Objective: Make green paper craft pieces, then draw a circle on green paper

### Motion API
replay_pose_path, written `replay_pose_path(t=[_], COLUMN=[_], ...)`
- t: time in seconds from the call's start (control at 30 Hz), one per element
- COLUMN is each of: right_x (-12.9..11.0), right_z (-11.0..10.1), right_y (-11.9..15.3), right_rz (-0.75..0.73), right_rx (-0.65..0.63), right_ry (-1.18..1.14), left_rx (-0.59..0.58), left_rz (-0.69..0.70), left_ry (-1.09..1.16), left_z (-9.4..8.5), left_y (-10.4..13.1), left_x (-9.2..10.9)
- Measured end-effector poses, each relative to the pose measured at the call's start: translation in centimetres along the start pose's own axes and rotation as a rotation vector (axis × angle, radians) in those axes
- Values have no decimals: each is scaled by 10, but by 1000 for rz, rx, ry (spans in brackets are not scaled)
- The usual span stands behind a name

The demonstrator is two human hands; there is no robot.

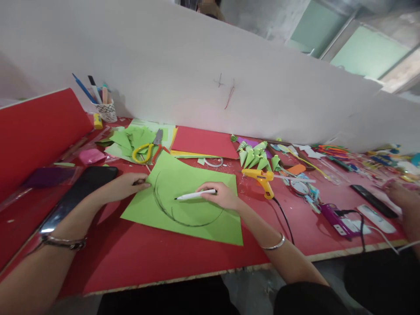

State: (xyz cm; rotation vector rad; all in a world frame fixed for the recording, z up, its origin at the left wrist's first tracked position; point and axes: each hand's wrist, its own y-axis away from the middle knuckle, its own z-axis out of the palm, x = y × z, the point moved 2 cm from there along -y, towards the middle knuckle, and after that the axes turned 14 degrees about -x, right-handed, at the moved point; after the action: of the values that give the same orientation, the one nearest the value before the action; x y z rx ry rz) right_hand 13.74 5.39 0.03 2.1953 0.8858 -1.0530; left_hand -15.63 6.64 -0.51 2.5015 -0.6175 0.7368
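My right hand (221,195) is closed around a white marker (197,194), whose dark tip points left, at or just above the green paper (197,175). Curved black pen strokes on the sheet form part of a large circle, heaviest at the left and bottom. At the sheet's left edge, my left hand (133,186) has its fingers curled and pinches the paper there. Beyond the sheet lie yellow-handled scissors (144,153) on green paper scraps (129,140). Several small green paper cones (254,157) sit to the right.
A yellow glue gun (260,179) with its cord lies right of the sheet. Near my left wrist is a black phone (85,188). A pen cup (106,110) stands by the wall. A purple power strip (337,221) lies right, near another person's hand (402,197).
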Motion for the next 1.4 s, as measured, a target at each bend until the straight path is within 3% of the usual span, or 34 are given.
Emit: replay_pose_path(t=[0.47, 0.8, 1.0, 1.2, 1.4], right_x=[-11, -17, -16, -8, -1], right_z=[24, 32, 33, 28, 14], right_y=[15, -7, -23, -38, -20], right_rz=[-11, -90, -83, -17, 64], right_rx=[-108, -177, -100, 87, 281], right_ry=[-116, -77, -27, 15, 31], left_rx=[-218, -208, -195, -186, -195], left_rz=[-40, -26, 0, -4, -18], left_ry=[-2, -67, -89, -78, -87], left_z=[-1, 6, 6, 5, 6], left_y=[8, 4, 4, 4, 4], left_x=[4, 2, 2, 4, 4])
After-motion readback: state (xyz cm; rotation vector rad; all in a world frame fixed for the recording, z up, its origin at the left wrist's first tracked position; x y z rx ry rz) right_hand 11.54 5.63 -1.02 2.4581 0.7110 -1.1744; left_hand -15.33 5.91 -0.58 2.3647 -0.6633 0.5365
